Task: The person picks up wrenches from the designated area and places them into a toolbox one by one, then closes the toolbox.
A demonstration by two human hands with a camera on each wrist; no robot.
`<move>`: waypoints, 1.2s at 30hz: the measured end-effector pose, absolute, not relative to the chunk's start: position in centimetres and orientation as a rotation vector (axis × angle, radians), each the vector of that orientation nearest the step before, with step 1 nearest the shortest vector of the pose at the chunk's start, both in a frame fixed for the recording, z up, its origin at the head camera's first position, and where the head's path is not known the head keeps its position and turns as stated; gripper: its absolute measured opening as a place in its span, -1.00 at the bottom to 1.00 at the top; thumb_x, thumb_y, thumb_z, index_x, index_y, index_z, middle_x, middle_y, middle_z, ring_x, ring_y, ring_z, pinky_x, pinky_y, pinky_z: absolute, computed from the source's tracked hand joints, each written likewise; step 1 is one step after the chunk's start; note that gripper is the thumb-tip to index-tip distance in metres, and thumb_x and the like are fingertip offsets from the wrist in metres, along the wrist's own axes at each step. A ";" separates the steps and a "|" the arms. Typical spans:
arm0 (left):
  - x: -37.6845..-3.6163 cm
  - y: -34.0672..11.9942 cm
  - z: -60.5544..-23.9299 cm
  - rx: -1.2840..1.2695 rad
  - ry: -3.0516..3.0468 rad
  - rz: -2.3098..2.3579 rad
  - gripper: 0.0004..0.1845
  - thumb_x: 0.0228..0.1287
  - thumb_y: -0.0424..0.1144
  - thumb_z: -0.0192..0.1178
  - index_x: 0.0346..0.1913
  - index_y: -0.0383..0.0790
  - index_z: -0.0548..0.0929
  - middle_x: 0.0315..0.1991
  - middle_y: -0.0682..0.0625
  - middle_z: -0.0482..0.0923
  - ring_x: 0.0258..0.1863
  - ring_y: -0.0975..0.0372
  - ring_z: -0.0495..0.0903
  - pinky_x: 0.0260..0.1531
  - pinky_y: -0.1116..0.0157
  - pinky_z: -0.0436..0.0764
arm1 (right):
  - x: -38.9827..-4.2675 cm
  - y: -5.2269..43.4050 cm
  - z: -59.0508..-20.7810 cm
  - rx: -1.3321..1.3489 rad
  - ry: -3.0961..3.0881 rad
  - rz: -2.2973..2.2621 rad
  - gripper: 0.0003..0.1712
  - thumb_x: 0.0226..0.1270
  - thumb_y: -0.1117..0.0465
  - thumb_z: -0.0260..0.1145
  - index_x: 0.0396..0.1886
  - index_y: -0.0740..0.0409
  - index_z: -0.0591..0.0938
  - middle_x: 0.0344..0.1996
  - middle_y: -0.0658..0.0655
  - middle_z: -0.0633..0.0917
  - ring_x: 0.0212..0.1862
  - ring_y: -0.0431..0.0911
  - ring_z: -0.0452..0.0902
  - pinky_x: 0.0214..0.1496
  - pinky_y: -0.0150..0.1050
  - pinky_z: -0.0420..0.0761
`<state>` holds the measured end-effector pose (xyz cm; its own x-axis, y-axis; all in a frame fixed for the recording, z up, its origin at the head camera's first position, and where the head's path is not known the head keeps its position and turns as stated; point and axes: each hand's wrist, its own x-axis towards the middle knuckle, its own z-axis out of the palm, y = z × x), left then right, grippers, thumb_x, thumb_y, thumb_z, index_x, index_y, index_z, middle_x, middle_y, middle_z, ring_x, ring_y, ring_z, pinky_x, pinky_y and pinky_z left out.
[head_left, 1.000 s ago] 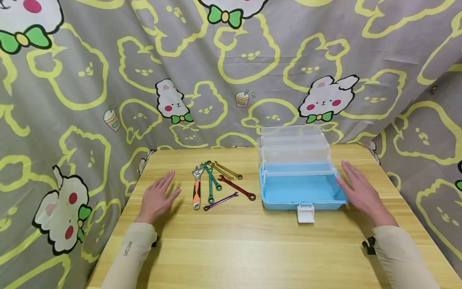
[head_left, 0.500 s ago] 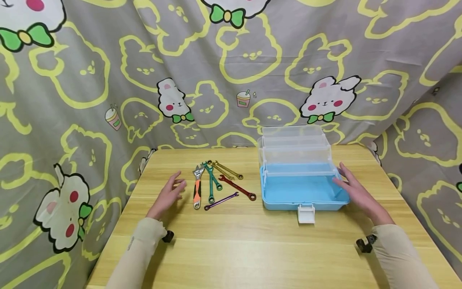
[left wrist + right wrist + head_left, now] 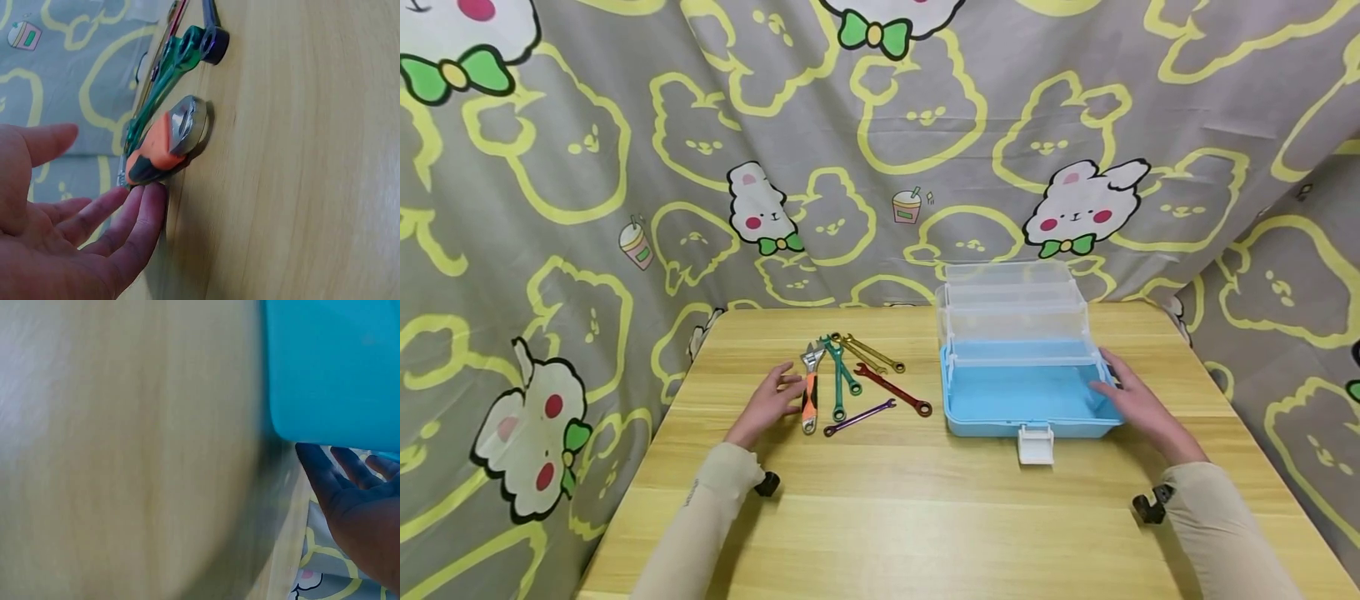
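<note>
My left hand (image 3: 769, 404) reaches beside an adjustable wrench (image 3: 809, 400) with an orange and black handle. In the left wrist view, my left fingertips (image 3: 150, 200) are right at the handle's side, the thumb raised apart from it. Right of it lie two green wrenches (image 3: 839, 387), two gold wrenches (image 3: 880, 354), a red wrench (image 3: 895, 390) and a purple wrench (image 3: 861, 418). My right hand (image 3: 1142, 412) is at the right side of a light blue toolbox (image 3: 1030, 427), thumb over the rim. In the right wrist view, the fingers (image 3: 322, 475) extend along the toolbox wall.
The toolbox stands opened, with clear tiered trays (image 3: 1015, 304) raised at its back and a white latch (image 3: 1036, 446) hanging in front. A patterned curtain (image 3: 880, 125) borders the wooden table (image 3: 910, 517) at the back and sides.
My left hand has moved right, up to the adjustable wrench. My right hand has shifted slightly left, its thumb farther over the toolbox rim. The wrenches and toolbox have stayed in place.
</note>
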<state>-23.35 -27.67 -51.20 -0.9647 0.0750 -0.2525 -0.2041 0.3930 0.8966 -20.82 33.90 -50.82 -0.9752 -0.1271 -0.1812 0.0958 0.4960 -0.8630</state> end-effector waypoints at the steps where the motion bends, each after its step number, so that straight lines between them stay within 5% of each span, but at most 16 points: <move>1: -23.4 -27.5 -51.2 -0.117 2.398 1.606 -0.22 0.63 -0.14 0.08 0.67 -0.25 -0.06 0.51 -0.34 0.23 0.42 -0.20 0.40 0.21 0.00 0.65 | -20.8 34.0 -50.9 -0.027 2.514 -1.481 -0.17 0.73 0.12 -0.11 0.68 0.18 -0.35 0.60 0.53 -0.34 0.57 0.55 -0.48 0.49 0.57 -0.26; 12: -23.3 -26.0 -51.1 -0.090 2.648 1.346 -0.07 0.31 -0.35 0.42 0.61 -0.32 0.11 0.38 -0.32 0.44 0.17 -0.09 0.59 -0.25 0.23 0.67 | -20.7 34.2 -51.3 -0.054 2.501 -1.487 -0.21 0.73 0.19 -0.19 0.69 0.09 -0.38 0.61 0.48 -0.39 0.58 0.51 -0.56 0.49 0.56 -0.32; 25: -23.6 -24.5 -50.9 -0.143 2.858 0.965 -0.20 0.15 -0.32 0.48 0.47 -0.32 0.41 0.18 -0.31 0.62 0.02 -0.07 0.63 0.09 -0.05 0.63 | -20.5 34.2 -51.6 -0.019 2.549 -1.453 -0.22 0.72 0.16 -0.19 0.70 0.05 -0.34 0.62 0.49 -0.34 0.58 0.54 -0.48 0.47 0.58 -0.26; 36: -23.9 -23.5 -50.7 -0.236 2.876 0.906 -0.42 0.19 -0.25 0.46 0.21 -0.41 0.51 -0.02 -0.33 0.64 -0.20 -0.01 0.62 -0.21 0.10 0.65 | -20.7 34.1 -51.6 0.033 2.541 -1.453 -0.21 0.70 0.14 -0.17 0.71 -0.01 -0.32 0.62 0.50 -0.31 0.57 0.58 -0.41 0.44 0.62 -0.20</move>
